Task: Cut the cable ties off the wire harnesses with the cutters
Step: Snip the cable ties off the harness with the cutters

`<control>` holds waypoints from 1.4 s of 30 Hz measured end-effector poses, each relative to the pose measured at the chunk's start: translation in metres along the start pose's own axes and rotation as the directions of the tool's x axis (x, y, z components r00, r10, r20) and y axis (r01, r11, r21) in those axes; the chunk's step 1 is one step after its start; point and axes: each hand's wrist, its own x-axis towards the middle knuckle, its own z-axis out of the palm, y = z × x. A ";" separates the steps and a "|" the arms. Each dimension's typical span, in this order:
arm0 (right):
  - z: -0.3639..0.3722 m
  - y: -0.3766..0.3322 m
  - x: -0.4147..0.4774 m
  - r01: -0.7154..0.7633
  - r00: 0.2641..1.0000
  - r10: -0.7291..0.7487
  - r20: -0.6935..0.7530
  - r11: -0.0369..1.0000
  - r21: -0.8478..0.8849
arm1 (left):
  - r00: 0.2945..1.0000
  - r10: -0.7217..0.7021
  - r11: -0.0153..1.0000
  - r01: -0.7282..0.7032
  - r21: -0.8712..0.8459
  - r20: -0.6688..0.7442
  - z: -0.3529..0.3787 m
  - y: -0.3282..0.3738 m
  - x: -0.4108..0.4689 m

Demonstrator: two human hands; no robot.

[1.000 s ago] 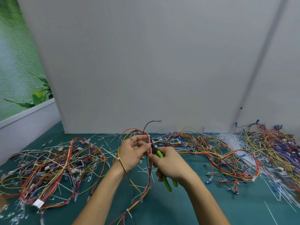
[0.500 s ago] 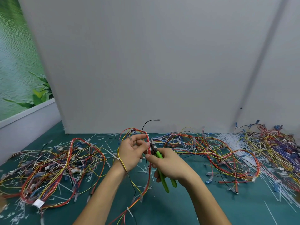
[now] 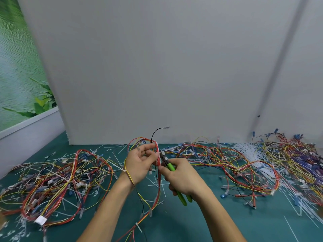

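My left hand (image 3: 139, 163) holds up a wire harness (image 3: 158, 180) of red, yellow and black wires, fingers curled round its red bundle. The harness loops over my fingers and hangs down past my wrist to the green mat. My right hand (image 3: 181, 177) grips green-handled cutters (image 3: 172, 169). Their dark jaws point up-left and sit right against the red bundle beside my left fingertips. A white cable tie (image 3: 139, 227) shows lower on the hanging harness.
A tangled pile of harnesses (image 3: 52, 182) lies on the left of the green mat (image 3: 218, 224). More harnesses (image 3: 227, 163) spread to the right, with a heap of white cut ties (image 3: 250, 151). Loose tie offcuts litter the mat. A grey board stands behind.
The cutter jaws have shifted slightly up along the red bundle. My right hand moved a little with them. My left hand keeps its hold.
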 end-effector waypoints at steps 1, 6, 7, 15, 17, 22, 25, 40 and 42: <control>0.002 0.000 0.000 0.000 1.000 0.000 -0.010 1.000 0.011 | 1.000 0.000 1.000 0.000 -0.004 0.003 0.000 0.001 0.001; 0.010 -0.001 0.002 -0.027 0.999 0.034 -0.040 0.987 0.159 | 0.996 0.036 0.999 -0.036 0.002 0.077 -0.006 0.000 0.002; 0.007 0.000 0.003 -0.042 0.998 0.053 -0.041 0.974 0.225 | 0.993 0.054 0.998 -0.057 0.021 0.100 -0.006 0.000 0.001; -0.011 0.001 0.002 -0.040 0.996 0.066 -0.058 0.927 0.372 | 0.989 0.061 0.998 -0.059 -0.020 0.133 0.001 0.004 -0.003; -0.007 0.000 0.002 -0.010 0.997 0.039 -0.071 0.930 0.368 | 0.989 0.055 0.998 -0.052 -0.027 0.134 -0.001 0.006 -0.003; -0.011 -0.001 0.002 0.006 1.000 0.005 -0.031 0.933 0.361 | 0.995 0.024 0.996 -0.016 -0.083 0.095 0.000 0.007 -0.004; -0.017 0.000 0.004 -0.021 0.998 0.043 -0.046 0.913 0.406 | 0.998 -0.004 0.987 0.013 -0.159 0.057 0.000 0.007 -0.003; -0.022 0.002 0.003 -0.058 0.998 0.048 0.036 0.938 0.341 | 0.989 -0.050 0.911 0.102 -0.401 0.137 -0.002 0.007 -0.003; -0.021 0.001 0.003 -0.061 0.998 0.046 0.051 0.937 0.344 | 0.984 -0.061 0.895 0.128 -0.426 0.168 -0.004 0.005 -0.002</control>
